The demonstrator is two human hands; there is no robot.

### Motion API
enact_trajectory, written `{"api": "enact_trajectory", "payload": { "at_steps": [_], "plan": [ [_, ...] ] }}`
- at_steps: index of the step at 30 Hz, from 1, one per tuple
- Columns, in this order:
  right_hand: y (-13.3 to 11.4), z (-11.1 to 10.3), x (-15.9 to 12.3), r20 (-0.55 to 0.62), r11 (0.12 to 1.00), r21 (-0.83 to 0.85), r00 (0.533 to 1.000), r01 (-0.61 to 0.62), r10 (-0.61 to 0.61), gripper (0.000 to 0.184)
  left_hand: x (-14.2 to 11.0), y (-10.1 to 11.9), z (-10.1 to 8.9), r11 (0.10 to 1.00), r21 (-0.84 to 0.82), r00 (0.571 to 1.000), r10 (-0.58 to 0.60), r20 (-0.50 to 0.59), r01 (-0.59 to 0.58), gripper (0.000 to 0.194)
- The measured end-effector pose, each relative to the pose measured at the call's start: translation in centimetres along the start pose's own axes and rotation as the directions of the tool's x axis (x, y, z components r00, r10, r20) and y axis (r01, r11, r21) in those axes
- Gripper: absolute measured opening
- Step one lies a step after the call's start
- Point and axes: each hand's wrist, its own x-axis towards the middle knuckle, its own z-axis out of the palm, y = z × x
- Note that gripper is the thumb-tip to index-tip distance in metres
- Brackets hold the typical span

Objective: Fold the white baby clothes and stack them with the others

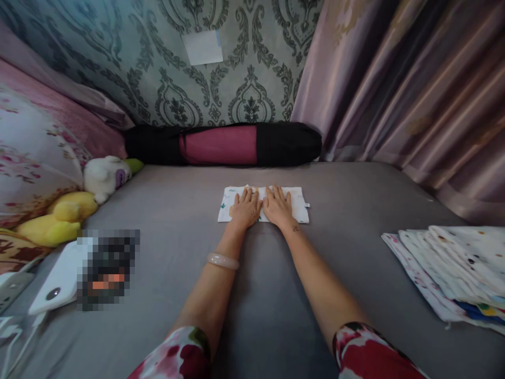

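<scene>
A white cloth (298, 202) with small coloured prints lies folded into a flat rectangle on the grey sheet (189, 200). My left hand (246, 208) rests palm down on its left half, fingers stretched out and pointing away from me. Beside it, my right hand (278, 206) lies flat on the middle and right of the cloth, its fingers slightly spread. The two thumbs nearly meet. A small tag sticks out from the cloth's right edge. Both palms cover part of the print.
At the right lies a stack of folded cloths (457, 263). A black and pink long bag (221, 145) runs along the wall. On the left are a white plush toy (104, 176), a yellow plush toy (59, 218), a white power bank (59, 279) with a cable, and a pixelated item.
</scene>
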Motion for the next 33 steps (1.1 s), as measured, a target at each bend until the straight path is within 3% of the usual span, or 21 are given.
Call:
{"api": "enact_trajectory", "payload": {
  "at_steps": [5,9,13,18,21,28,33],
  "plan": [
    [-0.1,0.6,-0.3,-0.011,0.999,-0.033,1.000,0.015,-0.015,0.054,0.0,0.1,0.2,0.999,-0.044,1.000,-0.003,0.027,0.004,0.056],
    [0.0,0.3,-0.2,0.011,0.999,-0.044,1.000,0.004,-0.003,0.054,0.5,-1.2,-0.6,0.976,-0.215,0.998,0.010,-0.061,-0.023,0.049],
    [-1.3,-0.1,0.3,0.051,0.999,-0.040,0.998,-0.035,0.037,0.054,0.9,-3.8,-1.5,0.910,-0.410,0.972,-0.150,-0.182,0.064,0.044],
    [-4.7,0.2,0.7,0.035,0.996,0.004,0.996,0.084,-0.085,0.054,0.6,-6.3,-1.6,0.834,-0.522,0.921,-0.329,-0.207,0.181,0.044],
    [-6.0,0.8,0.7,0.051,0.997,0.003,0.996,0.075,-0.075,0.055,0.5,-7.0,-1.5,0.796,-0.565,0.898,-0.389,-0.206,0.215,0.043],
    [-5.7,1.9,0.7,0.039,0.998,0.001,0.997,0.062,-0.062,0.055,0.7,-8.8,-1.2,0.620,-0.734,0.814,-0.558,-0.162,0.279,0.043],
    [-6.0,1.5,1.0,0.050,0.998,0.008,0.997,0.056,-0.057,0.054,0.9,-9.3,-1.0,0.586,-0.755,0.784,-0.599,-0.161,0.293,0.044]
  ]
}}
